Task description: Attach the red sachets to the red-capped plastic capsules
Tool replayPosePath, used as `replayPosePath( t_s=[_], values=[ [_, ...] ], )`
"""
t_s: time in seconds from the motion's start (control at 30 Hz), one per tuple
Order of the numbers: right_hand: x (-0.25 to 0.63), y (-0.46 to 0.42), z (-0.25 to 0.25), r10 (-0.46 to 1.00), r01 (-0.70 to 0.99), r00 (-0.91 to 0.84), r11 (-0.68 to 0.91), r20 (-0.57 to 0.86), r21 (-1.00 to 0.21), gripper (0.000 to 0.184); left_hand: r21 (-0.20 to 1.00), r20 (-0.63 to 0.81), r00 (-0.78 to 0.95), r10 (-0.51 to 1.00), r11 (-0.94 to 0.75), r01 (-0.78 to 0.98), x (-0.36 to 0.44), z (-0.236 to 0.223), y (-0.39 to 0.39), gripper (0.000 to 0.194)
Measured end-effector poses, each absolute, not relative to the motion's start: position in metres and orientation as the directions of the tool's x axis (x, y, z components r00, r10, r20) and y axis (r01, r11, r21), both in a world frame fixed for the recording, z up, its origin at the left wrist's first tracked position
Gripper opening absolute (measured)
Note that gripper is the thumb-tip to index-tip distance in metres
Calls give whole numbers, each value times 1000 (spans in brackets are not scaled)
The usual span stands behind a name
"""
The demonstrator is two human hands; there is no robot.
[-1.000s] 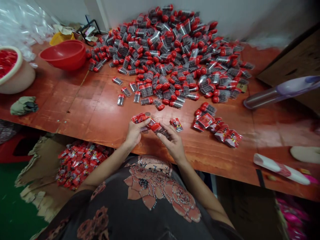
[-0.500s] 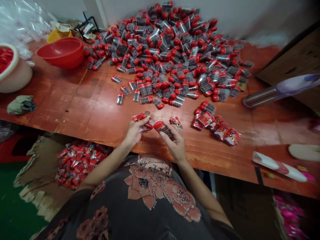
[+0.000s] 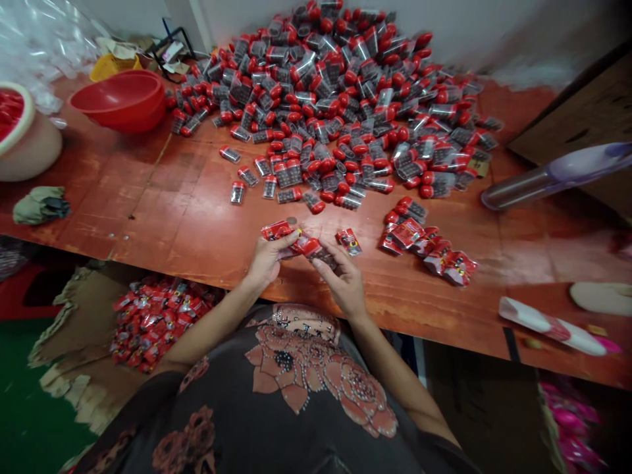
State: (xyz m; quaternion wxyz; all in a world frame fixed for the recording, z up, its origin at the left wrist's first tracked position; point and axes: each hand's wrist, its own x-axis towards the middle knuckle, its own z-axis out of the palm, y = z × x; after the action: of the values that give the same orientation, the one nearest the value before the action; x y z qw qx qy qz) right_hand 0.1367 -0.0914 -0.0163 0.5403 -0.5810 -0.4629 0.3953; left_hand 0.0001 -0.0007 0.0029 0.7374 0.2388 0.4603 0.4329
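My left hand [image 3: 268, 258] is closed on a red printed plastic packet [image 3: 277, 230], pinched under the thumb. In my right hand [image 3: 345, 280] is a small clear container with a red cap and dark contents [image 3: 324, 257]. Its red end meets the packet's open side between my hands; how far inside it sits is hard to tell. A single red packet [image 3: 349, 241] lies just beyond my right fingers. Farther right, several filled red packets [image 3: 437, 253] lie in a loose group. A big heap of red-capped clear containers [image 3: 316, 105] covers the back of the table.
On the reddish table [image 3: 162, 230] stand a red bowl [image 3: 118, 102] and a white bucket [image 3: 34, 148] at the left, near a crumpled cloth [image 3: 41, 205]. A clear tube with a purple-white end [image 3: 553, 178] juts in at right. Below the edge, a cardboard box [image 3: 83, 329] holds red packets.
My right hand has brought the red-capped container leftward against the packet in my left hand, and its red end now overlaps the packet. The camera view has shifted slightly.
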Motion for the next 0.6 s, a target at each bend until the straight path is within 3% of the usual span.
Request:
replayPosePath(
  t_s=[0.17, 0.37, 0.6],
  values=[
    [132, -90, -20, 954, -51, 290, -63, -75, -997, 41, 750, -445, 205, 871, 488, -446, 4, 3, -6, 39],
    [135, -92, -16, 954, 179, 274, 76, 124, -981, 36, 795, -393, 195, 898, 439, -419, 7, 8, -12, 38],
    [135, -95, -6, 941, 287, 259, 139, 216, -948, 41, 791, -333, 182, 925, 380, -479, 9, 7, -16, 36]
  ],
)
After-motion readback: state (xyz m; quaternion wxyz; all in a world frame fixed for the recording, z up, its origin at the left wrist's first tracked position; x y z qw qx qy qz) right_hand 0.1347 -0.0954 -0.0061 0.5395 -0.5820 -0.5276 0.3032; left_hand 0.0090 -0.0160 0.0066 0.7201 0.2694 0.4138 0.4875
